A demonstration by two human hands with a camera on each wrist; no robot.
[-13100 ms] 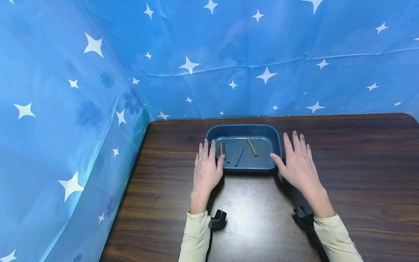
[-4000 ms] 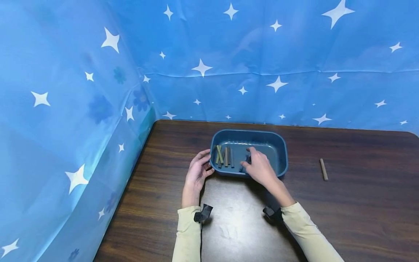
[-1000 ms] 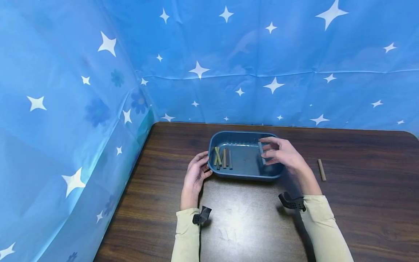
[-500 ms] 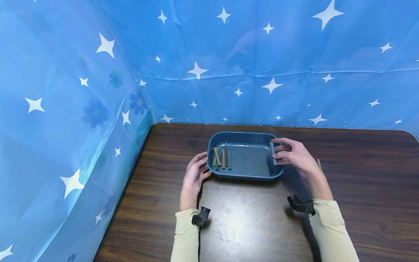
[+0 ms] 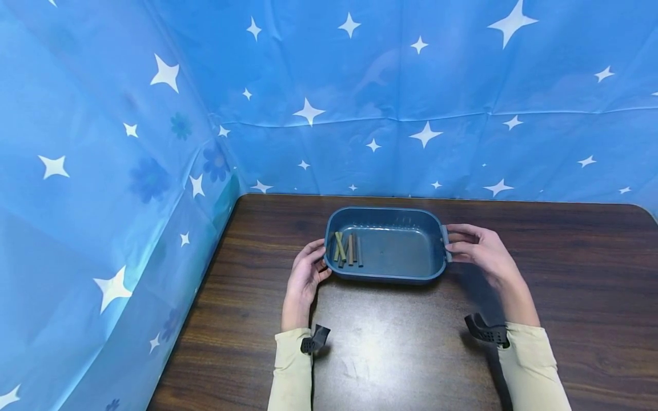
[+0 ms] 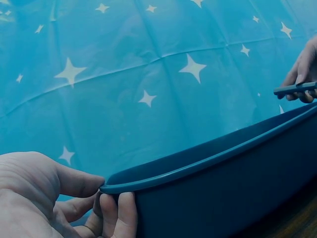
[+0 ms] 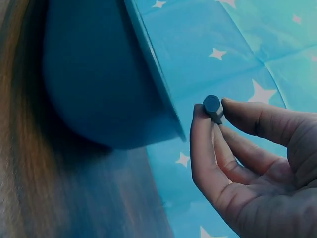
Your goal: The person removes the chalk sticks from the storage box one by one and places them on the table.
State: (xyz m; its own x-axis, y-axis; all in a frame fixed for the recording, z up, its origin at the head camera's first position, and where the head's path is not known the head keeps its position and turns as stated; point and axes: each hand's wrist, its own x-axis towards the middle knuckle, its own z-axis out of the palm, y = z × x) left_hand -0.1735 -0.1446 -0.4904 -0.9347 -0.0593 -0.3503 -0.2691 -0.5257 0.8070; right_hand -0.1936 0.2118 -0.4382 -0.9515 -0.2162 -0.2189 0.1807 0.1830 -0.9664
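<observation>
A dark blue rectangular tub (image 5: 396,248) stands on the table. At its left end my left hand (image 5: 304,279) pinches the rim; in the left wrist view the thumb meets the rim and fingers touch the outer wall (image 6: 198,210). My right hand (image 5: 483,251) pinches a short grey-blue hexagonal stick (image 5: 445,235) at the tub's right rim. In the right wrist view the stick's end (image 7: 212,105) sits between thumb and fingertips, apart from the tub. Several sticks lie at the tub's left inside, including yellow-green (image 5: 340,246), brown (image 5: 351,251) and grey-blue (image 5: 360,252) ones.
The dark wood-grain table (image 5: 380,354) extends in front of the tub and to both sides. A blue curtain with white stars (image 5: 360,85) hangs behind the table and along its left. Black wrist mounts (image 5: 485,330) sit on both forearms.
My right hand has lifted the grey-blue stick from inside the tub and carried it right to the rim. It now hides the brown stick on the table. The left hand stays.
</observation>
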